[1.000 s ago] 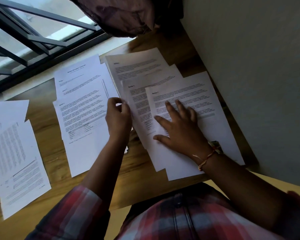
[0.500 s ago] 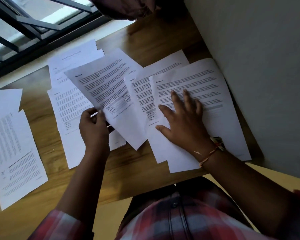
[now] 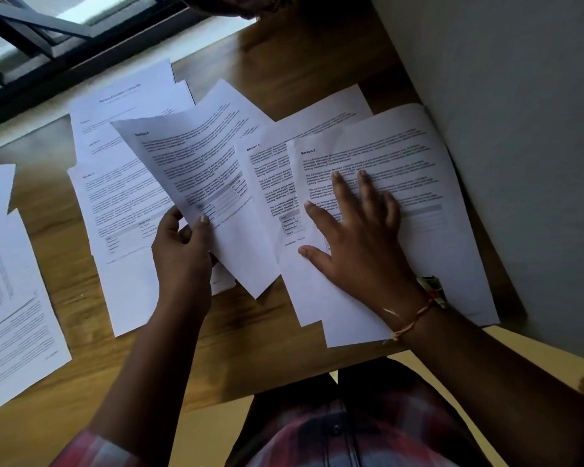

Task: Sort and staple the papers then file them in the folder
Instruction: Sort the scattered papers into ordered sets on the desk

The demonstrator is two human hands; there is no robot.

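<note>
My left hand pinches the lower edge of a printed sheet and holds it tilted above the table. My right hand lies flat, fingers spread, on the top page headed "Section 5" of a pile at the right. Another "Section 5" page sticks out from under that pile. Behind and under the lifted sheet lies a left pile of printed pages, with a title page at its far end. I see no stapler and no folder.
More printed pages lie at the table's left edge. The wooden table runs up to a grey wall on the right and a window frame at the far side. A dark cloth hangs at the top.
My left hand has lifted a sheet from the middle pages, swung it left over the left pile, and now holds it raised. My right hand has stayed pressed on the right pile.
</note>
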